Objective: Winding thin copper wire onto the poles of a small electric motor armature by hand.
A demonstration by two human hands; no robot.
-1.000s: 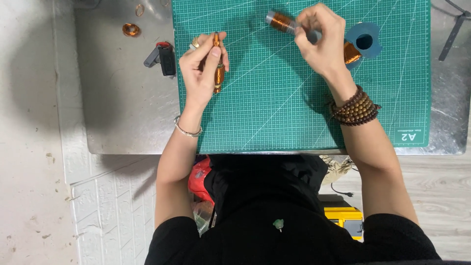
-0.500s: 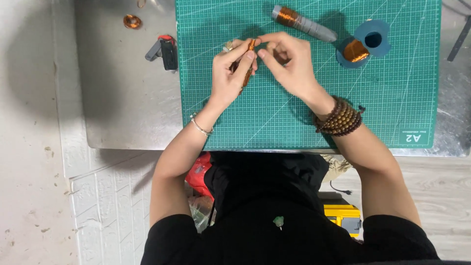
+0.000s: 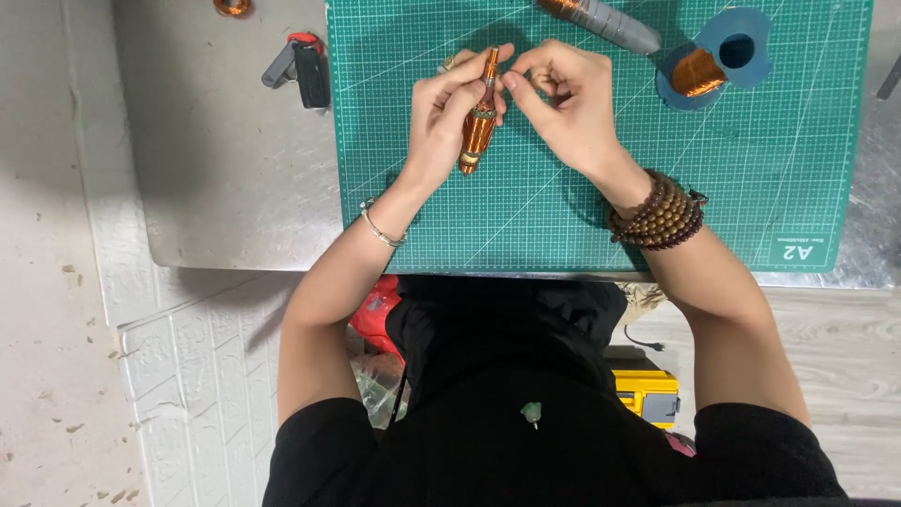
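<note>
My left hand [image 3: 446, 117] grips a slim rod wound with copper wire [image 3: 477, 127], held upright over the green cutting mat [image 3: 563, 216]. My right hand [image 3: 563, 103] pinches at the rod's upper end, thumb and forefinger closed next to my left thumb. Whether a fine wire runs between the fingers is too small to tell. A silver bangle sits on my left wrist and dark wooden beads [image 3: 657, 211] wrap my right wrist.
A grey tube with a copper-wound end [image 3: 605, 21] lies at the mat's top edge. A blue spool of copper wire [image 3: 718, 61] lies at upper right. On the metal table [image 3: 225, 169] rest a black and red tool [image 3: 300, 66] and a small copper coil [image 3: 230, 7].
A second ago my hands were apart, the right one at the grey tube. The right hand let go of the tube and came over to the rod held in my left hand.
</note>
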